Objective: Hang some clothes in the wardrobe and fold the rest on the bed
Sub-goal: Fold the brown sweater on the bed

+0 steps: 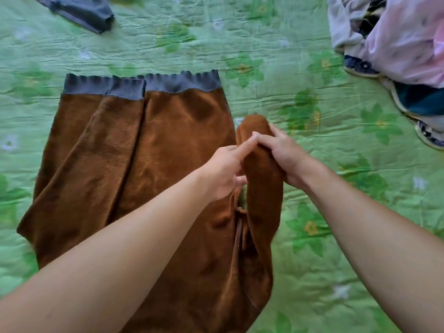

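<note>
A brown velvety garment (134,152) with a grey ribbed hem lies spread flat on the green floral bedsheet (312,236). Its right sleeve (262,188) is raised off the sheet beside the body of the garment. My right hand (286,157) grips that sleeve from the right, fingers curled over its top. My left hand (225,171) touches the sleeve from the left with the index finger stretched out along it and the other fingers curled near the fabric. The wardrobe is not in view.
A dark grey garment (81,10) lies at the top left of the bed. A heap of unfolded clothes (396,44), pink, white and patterned, sits at the top right. Bare sheet shows between the heap and the brown garment.
</note>
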